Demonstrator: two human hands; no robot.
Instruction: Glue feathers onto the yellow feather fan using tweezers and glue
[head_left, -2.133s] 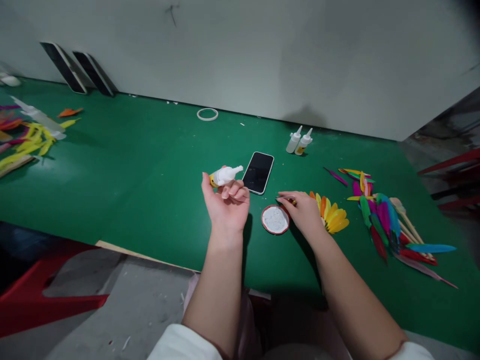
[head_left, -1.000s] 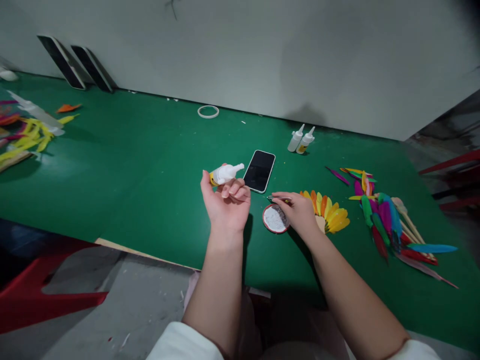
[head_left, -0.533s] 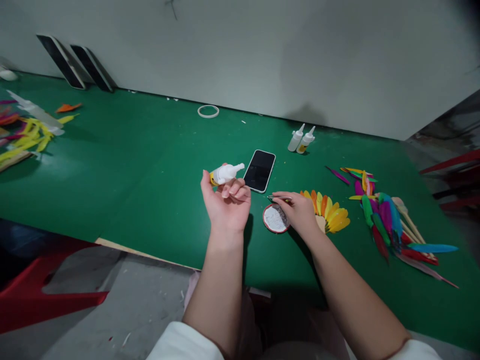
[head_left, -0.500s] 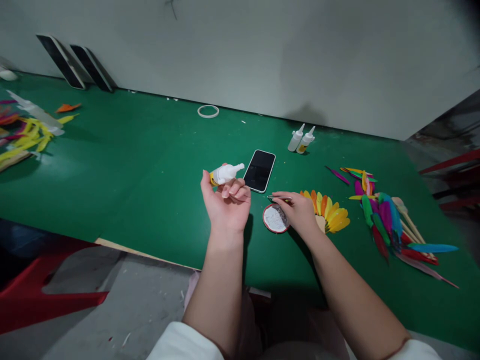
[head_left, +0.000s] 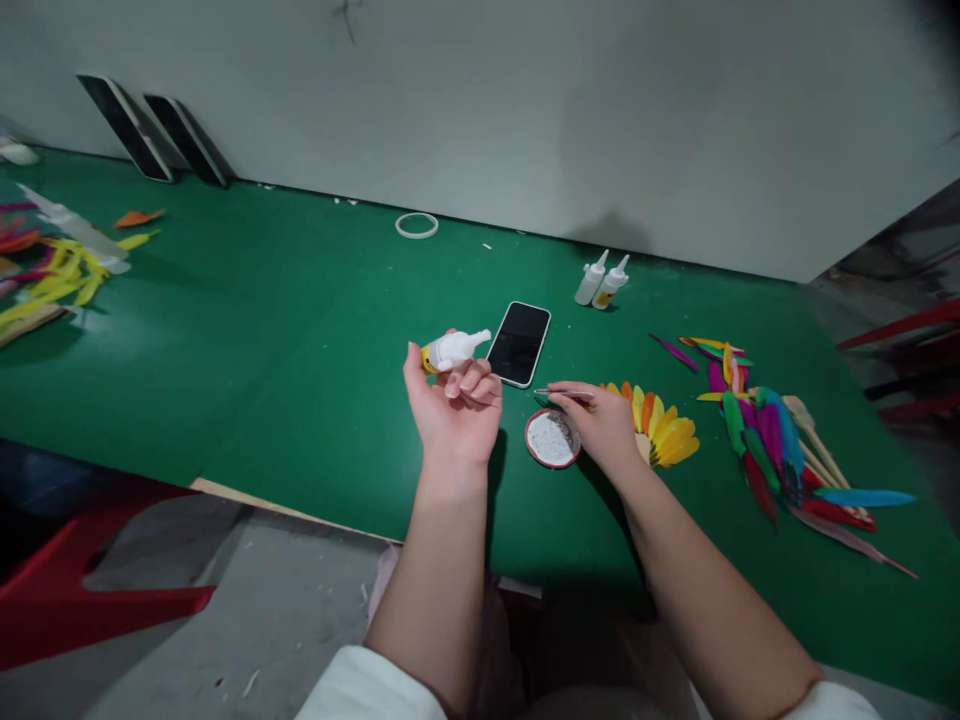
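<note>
My left hand (head_left: 459, 415), palm turned up, is closed around a white glue bottle (head_left: 454, 351) with a yellow label, its nozzle pointing right. In my right hand (head_left: 604, 428) a pair of metal tweezers (head_left: 566, 394) is pinched, tips toward the left. Just below the tweezers lies a small round red-rimmed dish (head_left: 550, 439) with whitish contents and a dark patch at its upper right. A fan of yellow and orange feathers (head_left: 666, 425), set on a pale wooden piece, is partly hidden behind my right hand.
A phone (head_left: 519, 343) lies beyond my hands on the green table (head_left: 300, 300). Two glue bottles (head_left: 601, 280) stand near the wall. Coloured feathers (head_left: 780, 450) with wooden sticks lie at right, yellow strips (head_left: 67, 275) at far left. A white ring (head_left: 417, 225) lies near the wall.
Almost nothing differs. My right hand and the tweezers have shifted very slightly right, with a little more of the dish's right side showing. My left hand stays about where it was with the bottle.
</note>
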